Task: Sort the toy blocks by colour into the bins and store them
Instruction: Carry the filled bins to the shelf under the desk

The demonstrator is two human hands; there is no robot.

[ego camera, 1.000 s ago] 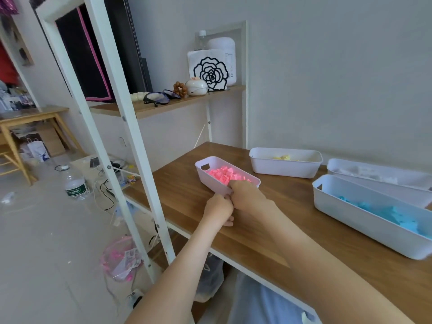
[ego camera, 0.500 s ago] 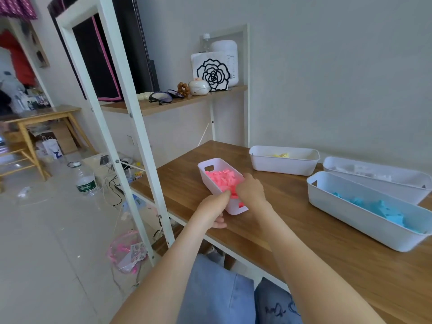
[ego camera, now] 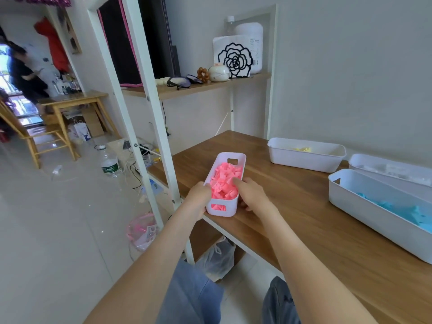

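Observation:
A small white bin (ego camera: pixel 231 157) full of pink blocks (ego camera: pixel 225 181) sits at the front left edge of the wooden table (ego camera: pixel 292 213), its near end overhanging the edge. My left hand (ego camera: pixel 198 199) grips its left side and my right hand (ego camera: pixel 252 195) grips its right side. Farther back stand a white bin with yellow blocks (ego camera: pixel 306 155), a white bin with white blocks (ego camera: pixel 392 164) and a large white bin with blue blocks (ego camera: pixel 374 211).
A white shelf frame (ego camera: pixel 149 108) rises just left of the table. Its wooden shelf (ego camera: pixel 196 87) carries glasses, a jar and a rose ornament. Below lie a plastic bag (ego camera: pixel 217 258), a pink bag (ego camera: pixel 142 232) and a water bottle (ego camera: pixel 108 162). A person stands far left.
Both hands have turned the pink bin lengthwise and pulled it toward the table's front edge. My left hand moved from beside the bin to gripping its side.

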